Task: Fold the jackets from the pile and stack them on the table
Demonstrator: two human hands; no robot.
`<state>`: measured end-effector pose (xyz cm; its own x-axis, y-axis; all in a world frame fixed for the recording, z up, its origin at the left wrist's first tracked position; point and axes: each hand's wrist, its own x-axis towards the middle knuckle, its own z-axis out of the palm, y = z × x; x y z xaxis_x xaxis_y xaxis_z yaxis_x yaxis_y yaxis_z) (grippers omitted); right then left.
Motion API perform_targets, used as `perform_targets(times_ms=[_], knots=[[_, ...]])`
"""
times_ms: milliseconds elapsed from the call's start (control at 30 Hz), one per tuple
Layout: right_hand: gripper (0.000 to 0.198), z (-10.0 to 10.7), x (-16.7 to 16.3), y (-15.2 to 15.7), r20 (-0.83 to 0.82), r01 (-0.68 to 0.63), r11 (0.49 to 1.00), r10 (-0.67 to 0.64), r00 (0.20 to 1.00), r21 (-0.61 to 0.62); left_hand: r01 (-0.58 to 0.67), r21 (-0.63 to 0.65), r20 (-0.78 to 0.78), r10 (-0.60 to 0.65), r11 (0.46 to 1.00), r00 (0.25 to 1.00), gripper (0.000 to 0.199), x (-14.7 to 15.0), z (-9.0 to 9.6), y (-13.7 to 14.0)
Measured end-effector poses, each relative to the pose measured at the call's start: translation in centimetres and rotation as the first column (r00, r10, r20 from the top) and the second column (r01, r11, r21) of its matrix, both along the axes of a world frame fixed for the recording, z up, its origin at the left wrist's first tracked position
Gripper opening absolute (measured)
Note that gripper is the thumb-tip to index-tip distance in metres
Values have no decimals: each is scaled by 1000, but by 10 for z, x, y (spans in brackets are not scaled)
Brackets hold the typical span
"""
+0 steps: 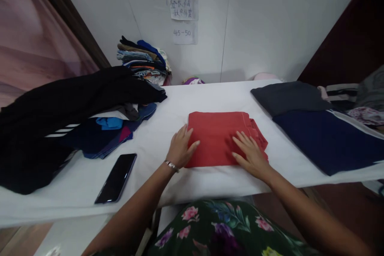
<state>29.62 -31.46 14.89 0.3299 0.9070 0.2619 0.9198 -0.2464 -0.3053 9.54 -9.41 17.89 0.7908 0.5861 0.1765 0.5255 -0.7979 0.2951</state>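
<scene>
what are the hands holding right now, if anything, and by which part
Nothing looks gripped: the left hand is open at the left edge of the folded red cloth, and the right hand is open over its right side.

One red garment (215, 138), one phone (116, 178), two notes (185, 34).

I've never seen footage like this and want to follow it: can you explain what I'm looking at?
There's no machine here, just a person's two bare hands. The single picture comes from a camera on that person's head, looking forward and down.

On the white-covered table lies a folded red garment. The left hand is at its left edge; the right hand is over its right part, though I can't tell how firmly either touches. Both are open, gripping nothing.

To the left are a dark clothes pile and a phone; to the right, grey and navy garments.
</scene>
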Motion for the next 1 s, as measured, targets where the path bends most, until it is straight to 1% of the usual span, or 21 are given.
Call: perform_targets(times_ms=[67,133,167,267,367,467,567,633,733,800,867,933,1000], knots=[[60,4,3,29,14,54,998,-54,998,-29,-14,69,-20,15,998,1000,62,32,-2,4],[64,-2,19,49,20,127,987,-125,992,-100,-36,49,-90,40,998,995,68,56,-13,11],[65,-8,29,53,14,149,980,-148,989,-135,-48,24,-123,50,999,991,71,63,-20,16],[69,-25,54,50,3,167,969,-169,986,-181,-61,-14,-153,58,998,987,78,68,-41,27],[68,-32,61,39,27,180,968,-178,984,-173,-69,-22,-118,66,997,991,80,62,-50,30],[67,-30,57,33,33,198,963,-195,980,-182,-83,-25,-116,80,996,990,79,59,-49,28],[70,-23,56,40,17,213,954,-214,977,-212,-82,10,-149,82,997,985,74,62,-37,25],[72,-14,59,54,10,221,953,-224,974,-208,-76,36,-177,81,996,981,70,71,-27,25],[70,-1,71,87,14,226,959,-227,974,-169,-42,75,-190,56,996,980,70,94,-17,31],[70,2,84,111,20,227,958,-227,974,-175,-29,71,-198,43,997,979,74,111,-16,39],[69,0,98,127,20,249,941,-251,968,-229,-52,5,-253,52,999,966,79,125,-21,49],[66,-7,112,134,7,294,910,-306,952,-292,-91,-70,-320,64,993,945,85,133,-28,58],[66,-15,123,134,-10,326,890,-347,938,-320,-114,-108,-360,68,988,930,89,135,-33,63]])
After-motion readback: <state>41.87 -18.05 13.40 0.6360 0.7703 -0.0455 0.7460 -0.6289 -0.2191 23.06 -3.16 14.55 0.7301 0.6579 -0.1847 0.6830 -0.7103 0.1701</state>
